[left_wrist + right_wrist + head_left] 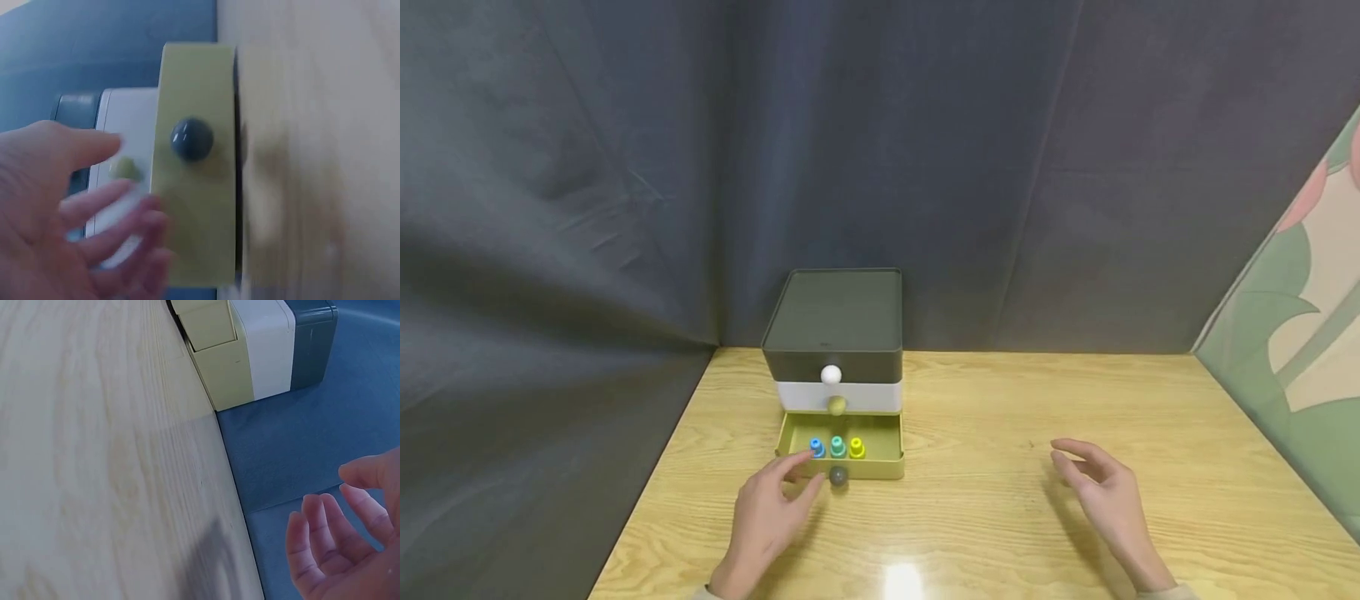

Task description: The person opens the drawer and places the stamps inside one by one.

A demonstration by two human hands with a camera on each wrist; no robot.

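A small three-tier drawer box (842, 312) stands on the table, dark on top, white in the middle, olive at the bottom. Its olive bottom drawer (880, 469) is pulled out. In it stand a blue peg-like piece (817, 448), a teal one (838, 447) and a yellow one (857, 448). My left hand (772, 510) hovers by the drawer's front left corner, fingers loosely bent, just left of the dark round knob (192, 139); nothing is in its grasp. Well to the right, my right hand (1101, 497) hangs over the table with relaxed fingers, holding nothing.
The upper two drawers are closed, with a white knob (831, 375) and an olive knob (837, 405). A dark curtain (962, 183) hangs behind and to the left of the wooden table (970, 517). Patterned fabric (1292, 333) borders the right side.
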